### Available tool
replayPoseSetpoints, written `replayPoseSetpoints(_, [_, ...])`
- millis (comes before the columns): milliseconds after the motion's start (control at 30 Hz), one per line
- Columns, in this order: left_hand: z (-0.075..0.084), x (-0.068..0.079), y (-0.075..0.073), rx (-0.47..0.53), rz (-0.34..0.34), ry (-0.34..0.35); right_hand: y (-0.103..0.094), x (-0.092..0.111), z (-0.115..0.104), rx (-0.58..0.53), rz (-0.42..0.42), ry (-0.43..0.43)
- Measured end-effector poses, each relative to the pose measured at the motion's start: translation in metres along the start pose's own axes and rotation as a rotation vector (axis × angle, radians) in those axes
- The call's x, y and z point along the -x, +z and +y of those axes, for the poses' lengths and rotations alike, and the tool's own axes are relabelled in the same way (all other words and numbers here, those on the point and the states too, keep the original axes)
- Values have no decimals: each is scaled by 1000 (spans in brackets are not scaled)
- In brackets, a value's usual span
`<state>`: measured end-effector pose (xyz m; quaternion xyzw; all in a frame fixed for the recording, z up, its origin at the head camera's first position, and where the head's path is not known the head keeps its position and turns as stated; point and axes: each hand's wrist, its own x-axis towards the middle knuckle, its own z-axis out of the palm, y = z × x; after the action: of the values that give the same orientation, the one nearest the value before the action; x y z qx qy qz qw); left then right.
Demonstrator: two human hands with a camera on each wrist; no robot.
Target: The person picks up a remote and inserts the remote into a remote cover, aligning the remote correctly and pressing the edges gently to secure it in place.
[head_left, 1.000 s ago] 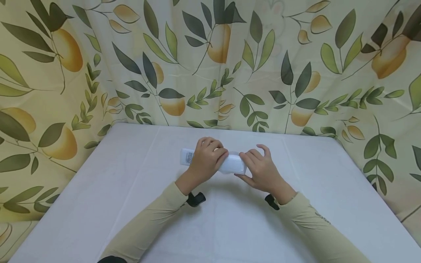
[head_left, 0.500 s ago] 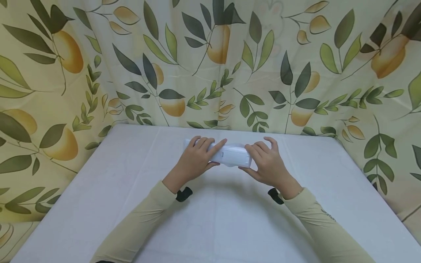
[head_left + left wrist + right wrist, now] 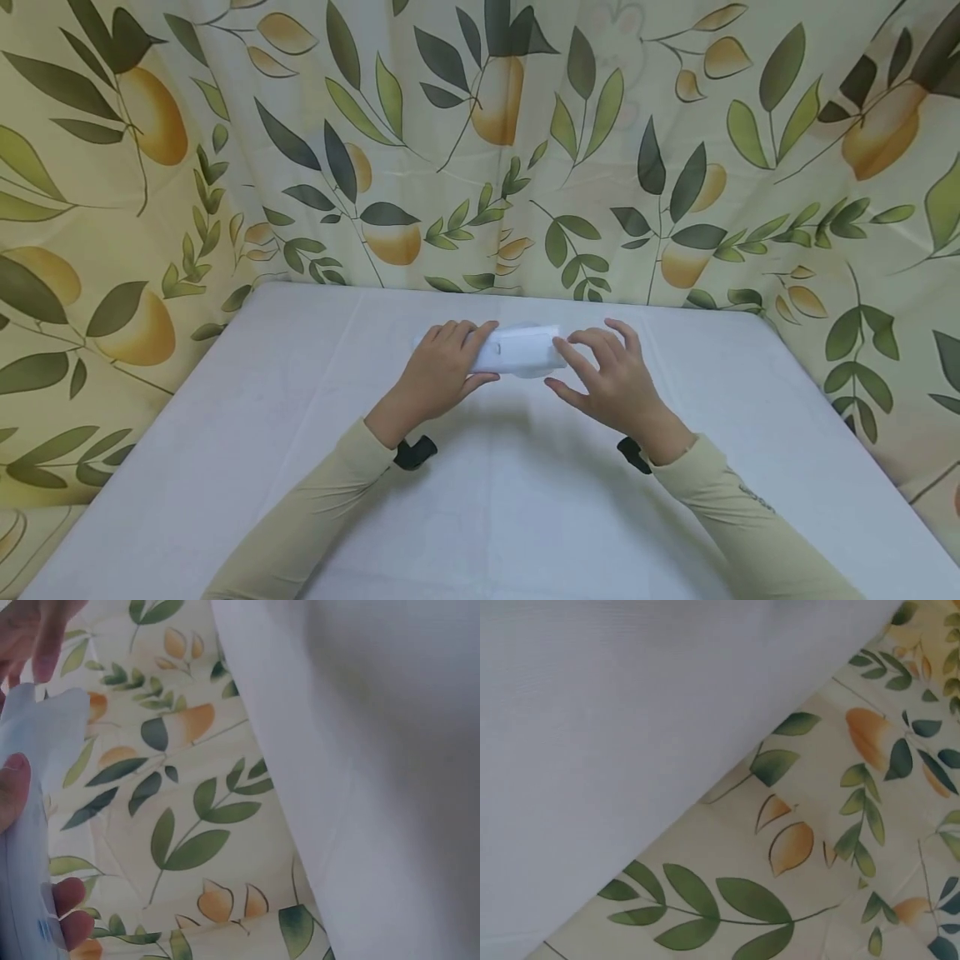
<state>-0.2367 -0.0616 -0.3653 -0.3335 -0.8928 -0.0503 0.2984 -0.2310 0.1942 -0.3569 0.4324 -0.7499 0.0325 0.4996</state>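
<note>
A long white plastic object (image 3: 525,350), box-like with thin panel lines and a small slot, is held level above the table in the head view. Its exact kind cannot be told. My left hand (image 3: 440,367) grips its left part, thumb below and fingers over the top. My right hand (image 3: 618,383) is at its right end, fingers and thumb spread, the index fingertip right at the end. In the left wrist view the white object (image 3: 26,862) runs along the left edge, with a pale flared part at its upper end. The right wrist view shows neither hand.
A white cloth covers the table (image 3: 495,500). Behind it hangs a curtain (image 3: 465,192) printed with leaves and orange fruit. Dark wrist straps (image 3: 415,452) show below both hands.
The left hand has shifted left along the white object and turned a panelled face into view. The right hand has loosened from gripping its right end, fingers now spread.
</note>
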Motion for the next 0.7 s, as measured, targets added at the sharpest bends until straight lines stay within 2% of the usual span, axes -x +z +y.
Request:
replayPoseSetpoints(100, [1, -1, -2, 30, -8, -26, 3, 2, -2, -22, 132, -115])
replayPoseSetpoints(233, [3, -1, -3, 57, -23, -51, 8, 3, -3, -48, 228, -203])
replayPoseSetpoints(500, [12, -3, -5, 77, -39, -42, 14, 6, -3, -36, 257, -234])
replayPoseSetpoints(700, [12, 0, -5, 67, -43, -104, 13, 8, -3, -50, 224, -245])
